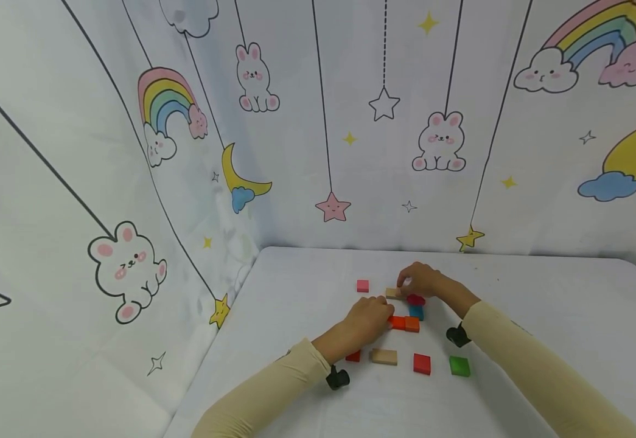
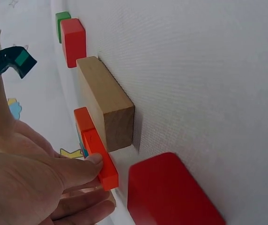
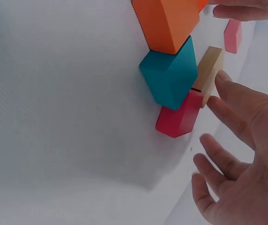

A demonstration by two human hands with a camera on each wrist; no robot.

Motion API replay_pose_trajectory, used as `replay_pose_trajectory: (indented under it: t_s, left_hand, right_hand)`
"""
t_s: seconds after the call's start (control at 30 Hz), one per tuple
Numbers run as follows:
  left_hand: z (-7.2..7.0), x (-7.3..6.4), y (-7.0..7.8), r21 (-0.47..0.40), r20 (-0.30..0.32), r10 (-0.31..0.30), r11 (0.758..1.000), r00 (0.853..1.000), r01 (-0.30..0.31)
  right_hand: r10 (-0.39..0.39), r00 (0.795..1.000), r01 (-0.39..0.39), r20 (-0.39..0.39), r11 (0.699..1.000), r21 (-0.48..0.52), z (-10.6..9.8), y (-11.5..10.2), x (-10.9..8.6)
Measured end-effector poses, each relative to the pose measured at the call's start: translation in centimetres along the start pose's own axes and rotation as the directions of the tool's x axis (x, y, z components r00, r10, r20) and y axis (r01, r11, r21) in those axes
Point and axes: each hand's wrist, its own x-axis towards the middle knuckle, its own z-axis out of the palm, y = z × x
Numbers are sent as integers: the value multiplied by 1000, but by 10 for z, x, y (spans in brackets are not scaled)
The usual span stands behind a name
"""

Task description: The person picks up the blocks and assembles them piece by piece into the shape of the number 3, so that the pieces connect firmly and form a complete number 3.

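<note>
My left hand (image 1: 369, 317) pinches a red-orange block (image 2: 101, 159), with the thumb on its face and the fingers behind. That block lies end to end with an orange block (image 1: 412, 324). Beyond them, a teal block (image 3: 171, 75) touches the orange one, and a crimson block (image 3: 180, 115) adjoins the teal. My right hand (image 1: 420, 280) is at the near end of a wooden block (image 3: 210, 70). Its thumb and index finger touch that block's side and end, while the other fingers are spread apart.
A pink block (image 1: 363, 286) lies at the far left of the row. Nearer the person are a dark red block (image 1: 353, 356), partly hidden by the left arm, a second wooden block (image 1: 384, 357), a red block (image 1: 422, 364) and a green block (image 1: 459, 366). A printed curtain (image 1: 296, 152) stands behind the white table.
</note>
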Motion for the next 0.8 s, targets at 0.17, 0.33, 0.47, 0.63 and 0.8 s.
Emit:
replay_pose_trajectory:
  t_s: [0.17,0.33,0.47,0.63,0.8]
  left_hand:
    - [0,-2,-1,-13,-15,2,1000,1000,-3]
    - [0,-3,-1,-25,-25,-2,1000,1000,1]
    - [1,-4,-2,-24,-31,-1,1000,1000,0]
    - [4,-4,-3,-25,-53,2,1000,999,-3]
    - [5,-5,-3,-22,-84,12,1000,996,-14]
  right_hand:
    - [3,1000,-3,-14,1000,2,5,-2,7]
    - [-10,999,11,-43,1000,11,10,-8,14]
    - [-34,998,34,-60,999,6,14,-14,19]
    - [-65,993,62,-95,998,-32,20,-23,23]
    - [-107,986,100,-129,993,-60,23,-32,26]
